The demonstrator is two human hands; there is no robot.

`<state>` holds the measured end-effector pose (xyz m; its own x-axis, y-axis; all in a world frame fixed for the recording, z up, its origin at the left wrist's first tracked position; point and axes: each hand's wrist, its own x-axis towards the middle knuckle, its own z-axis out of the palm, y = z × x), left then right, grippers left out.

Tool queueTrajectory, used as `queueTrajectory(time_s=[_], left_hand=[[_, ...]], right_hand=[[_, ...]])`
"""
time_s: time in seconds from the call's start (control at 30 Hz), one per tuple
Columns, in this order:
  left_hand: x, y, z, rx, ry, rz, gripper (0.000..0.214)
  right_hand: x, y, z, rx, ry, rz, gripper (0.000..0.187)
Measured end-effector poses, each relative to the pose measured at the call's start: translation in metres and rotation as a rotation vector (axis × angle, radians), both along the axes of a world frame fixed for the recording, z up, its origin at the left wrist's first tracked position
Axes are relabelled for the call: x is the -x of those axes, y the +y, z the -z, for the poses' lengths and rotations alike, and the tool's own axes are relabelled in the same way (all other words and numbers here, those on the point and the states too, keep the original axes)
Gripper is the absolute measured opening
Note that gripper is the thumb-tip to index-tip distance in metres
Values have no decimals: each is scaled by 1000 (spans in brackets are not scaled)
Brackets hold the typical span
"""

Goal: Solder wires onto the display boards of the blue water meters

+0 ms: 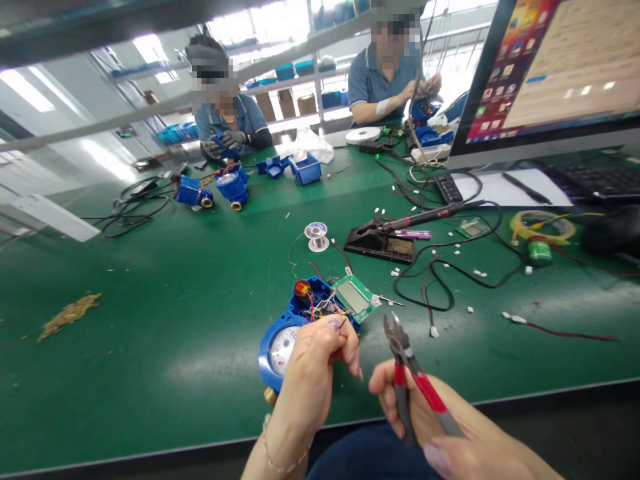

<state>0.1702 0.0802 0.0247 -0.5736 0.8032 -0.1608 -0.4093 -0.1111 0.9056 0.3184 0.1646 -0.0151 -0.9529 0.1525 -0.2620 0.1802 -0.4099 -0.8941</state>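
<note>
Stretching across nearly the whole view, a green mat-covered workbench is reflecting window glare from a bright workshop with shelving at twelve o'clock. Two co-workers are sitting along the far edge, one at eleven o'clock and one at one o'clock, each handling blue parts. A monitor is filling the two o'clock corner, and a soldering iron is lying on its stand just past centre, with a solder spool to its nine o'clock side.

At six o'clock the left hand is pinching a thin red wire between thumb and fingertips, directly over a blue water meter resting on the mat. A green circuit board is tilting off the meter's top at one o'clock. The right hand is wrapping closed around the red handles of side cutters, whose tips are pointing up toward twelve o'clock, just beside the left hand and apart from the board.

The left hand is covering much of the meter's lower body, and the wire is so fine that its far end is probably joining the tangle under the board, though that is hard to make out. Both forearms are running off the bottom edge
</note>
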Motion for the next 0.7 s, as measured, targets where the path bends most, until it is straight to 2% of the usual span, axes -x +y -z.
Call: queueTrajectory(time_s=[0.07, 0.2, 0.27, 0.4, 0.5, 0.57, 0.7], left_hand=[[3, -2, 1, 57, 66, 68, 35], [7, -4, 2, 120, 125, 164, 35], [9, -5, 2, 135, 143, 206, 34], [11, -6, 2, 132, 200, 282, 34], [13, -8, 3, 130, 248, 312, 35], [13, -9, 4, 130, 254, 318, 36], [15, -10, 4, 137, 264, 362, 35]], right_hand=[[-4, 4, -11, -17, -1, -45, 61], [0, 10, -39, -210, -71, -52, 48], [6, 11, -45, -284, -47, -45, 45], [10, 11, -37, -304, -58, 2, 34], [8, 10, -29, -223, -42, 2, 26], [8, 10, -26, -183, -10, 4, 33], [10, 12, -29, -201, 64, 15, 46]])
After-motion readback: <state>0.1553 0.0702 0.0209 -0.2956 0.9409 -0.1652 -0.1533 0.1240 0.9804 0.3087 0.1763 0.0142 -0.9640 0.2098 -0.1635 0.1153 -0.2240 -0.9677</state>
